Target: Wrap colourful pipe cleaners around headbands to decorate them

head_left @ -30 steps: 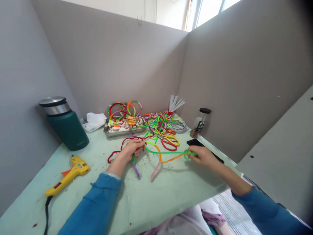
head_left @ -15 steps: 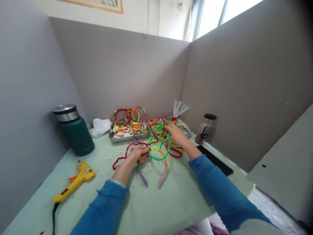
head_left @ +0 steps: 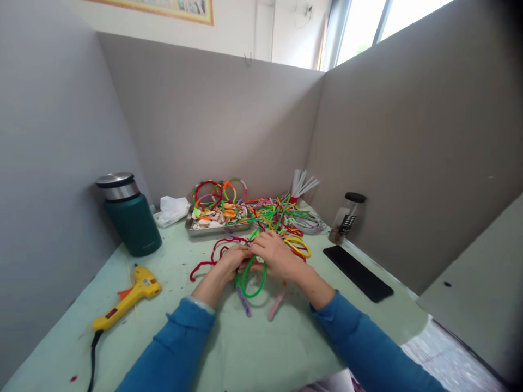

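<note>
My left hand and my right hand meet over the middle of the table, fingers closed close together. Between them they pinch a bent pipe-cleaner piece, whose green pipe cleaner hangs down in a loop. A fuzzy purple end sticks out below my left hand, and a pink end below my right. My fingers hide the spot where the strands join. Just left of my left hand lies a wavy red pipe cleaner, partly behind it.
Behind my hands are a metal tray of shells and a tangled pipe-cleaner pile. A yellow glue gun and a green bottle stand left. Right are a black flat object and a lidded jar. Grey partitions enclose the table.
My right hand has come down and left from near the pile to meet my left hand. The green strand it was holding up now forms a smaller loop below both hands.
</note>
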`<state>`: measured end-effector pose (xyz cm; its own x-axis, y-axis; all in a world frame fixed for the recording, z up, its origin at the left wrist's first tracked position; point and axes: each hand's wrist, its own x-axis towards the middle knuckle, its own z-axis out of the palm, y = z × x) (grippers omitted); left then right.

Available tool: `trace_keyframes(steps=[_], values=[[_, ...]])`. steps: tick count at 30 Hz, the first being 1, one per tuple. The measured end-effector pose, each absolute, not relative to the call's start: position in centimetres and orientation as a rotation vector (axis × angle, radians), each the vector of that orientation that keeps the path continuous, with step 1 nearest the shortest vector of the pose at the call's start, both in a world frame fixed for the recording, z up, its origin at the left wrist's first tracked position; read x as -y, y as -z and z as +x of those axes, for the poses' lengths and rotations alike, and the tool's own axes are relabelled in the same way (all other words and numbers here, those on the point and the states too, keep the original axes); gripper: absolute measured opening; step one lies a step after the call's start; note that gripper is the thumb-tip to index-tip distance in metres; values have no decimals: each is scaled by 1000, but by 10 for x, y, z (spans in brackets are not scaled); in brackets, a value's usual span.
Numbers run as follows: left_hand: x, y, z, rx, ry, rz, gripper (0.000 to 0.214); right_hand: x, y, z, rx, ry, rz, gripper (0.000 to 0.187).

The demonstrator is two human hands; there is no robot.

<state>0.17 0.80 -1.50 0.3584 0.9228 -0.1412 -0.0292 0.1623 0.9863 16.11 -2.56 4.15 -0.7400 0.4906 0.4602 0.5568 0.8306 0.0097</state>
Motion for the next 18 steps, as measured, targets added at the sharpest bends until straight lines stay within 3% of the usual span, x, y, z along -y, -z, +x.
trace_keyframes(steps=[8,15,18], values=[[-3,-1,3,-905,-793,1092,24,18,-29,163,2585,194,-709,14],[7,-11,4,-876,-784,1175,26,5,-25,170,2058,-595,-914,19],[11,-15,5,-942,-765,1284,26,3,-22,172,1973,-751,-912,21]])
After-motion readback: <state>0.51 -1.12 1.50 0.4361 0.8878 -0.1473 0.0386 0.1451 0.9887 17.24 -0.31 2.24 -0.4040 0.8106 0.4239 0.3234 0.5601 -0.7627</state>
